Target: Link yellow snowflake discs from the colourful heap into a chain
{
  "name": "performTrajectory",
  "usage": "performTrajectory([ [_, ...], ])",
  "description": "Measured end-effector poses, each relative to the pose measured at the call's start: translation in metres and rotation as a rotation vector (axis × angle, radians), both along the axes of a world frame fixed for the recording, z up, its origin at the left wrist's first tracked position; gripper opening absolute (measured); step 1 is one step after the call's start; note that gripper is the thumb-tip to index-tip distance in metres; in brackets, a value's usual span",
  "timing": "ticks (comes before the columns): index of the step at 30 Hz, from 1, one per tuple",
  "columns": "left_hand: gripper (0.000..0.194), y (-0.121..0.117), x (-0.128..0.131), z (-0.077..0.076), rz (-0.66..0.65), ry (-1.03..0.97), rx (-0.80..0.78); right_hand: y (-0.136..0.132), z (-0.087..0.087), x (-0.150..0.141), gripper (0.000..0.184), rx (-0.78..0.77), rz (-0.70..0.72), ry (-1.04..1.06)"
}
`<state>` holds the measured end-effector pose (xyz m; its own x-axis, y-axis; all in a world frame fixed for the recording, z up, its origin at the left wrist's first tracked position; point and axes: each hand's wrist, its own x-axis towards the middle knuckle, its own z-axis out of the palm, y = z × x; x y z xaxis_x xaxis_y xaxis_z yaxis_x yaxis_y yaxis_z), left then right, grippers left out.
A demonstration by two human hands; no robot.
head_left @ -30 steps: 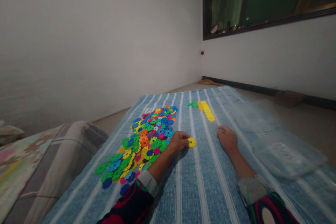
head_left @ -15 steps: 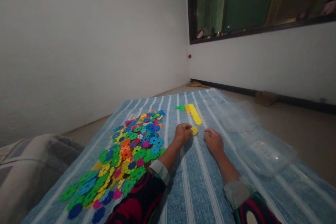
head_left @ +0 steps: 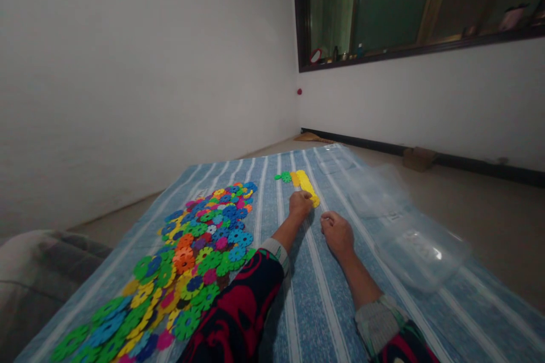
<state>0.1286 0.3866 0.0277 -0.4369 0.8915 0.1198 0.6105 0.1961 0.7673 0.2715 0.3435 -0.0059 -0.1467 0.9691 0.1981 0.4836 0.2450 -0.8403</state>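
Observation:
My left hand (head_left: 300, 205) pinches at the near end of a row of overlapping yellow notched discs (head_left: 305, 182), and its fingers mostly cover the yellow disc between them. Joined to the row's far left side are an orange disc piece (head_left: 295, 178) and green discs (head_left: 286, 177). A little nearer and to the right, my right hand (head_left: 338, 232) rests on the cloth with its fingers curled in. Nothing shows in it. Left of my arms spreads a large pile of multicoloured notched discs (head_left: 208, 261).
A blue and white striped cloth (head_left: 306, 295) covers the work surface. Clear plastic bags or packaging (head_left: 421, 249) lie along the right side. A cardboard box (head_left: 419, 159) stands on the floor by the wall. Grey fabric (head_left: 46, 283) bulges at the lower left.
My left hand has moved forward with the yellow disc, up to the row of yellow discs. My right hand stays curled on the cloth. The view has shifted slightly right.

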Motion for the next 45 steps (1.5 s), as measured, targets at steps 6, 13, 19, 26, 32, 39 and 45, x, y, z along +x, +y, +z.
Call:
performTrajectory([
  [6, 0.031, 0.001, -0.001, 0.002, 0.027, 0.092, -0.023, -0.003, 0.005, -0.001, 0.022, -0.024, -0.026, -0.026],
  [13, 0.031, 0.001, 0.005, 0.006, 0.052, 0.185, -0.050, -0.003, 0.007, -0.001, 0.022, -0.025, -0.031, -0.043],
  [19, 0.035, -0.005, 0.005, 0.007, 0.087, 0.231, -0.064, -0.003, 0.006, -0.001, 0.021, -0.020, -0.033, -0.043],
  [26, 0.033, -0.018, 0.004, 0.000, 0.131, 0.234, -0.077, -0.002, 0.007, -0.001, 0.023, -0.020, -0.036, -0.073],
  [32, 0.032, -0.029, 0.012, -0.006, 0.162, 0.230, -0.065, -0.005, 0.006, -0.002, 0.026, 0.002, -0.069, -0.067],
  [39, 0.029, -0.032, 0.014, -0.006, 0.138, 0.238, -0.051, 0.023, 0.020, -0.015, 0.041, 0.056, -0.113, -0.224],
  [45, 0.021, -0.033, 0.015, -0.009, 0.136, 0.240, -0.054, 0.049, 0.018, -0.034, 0.051, 0.100, 0.004, -0.434],
])
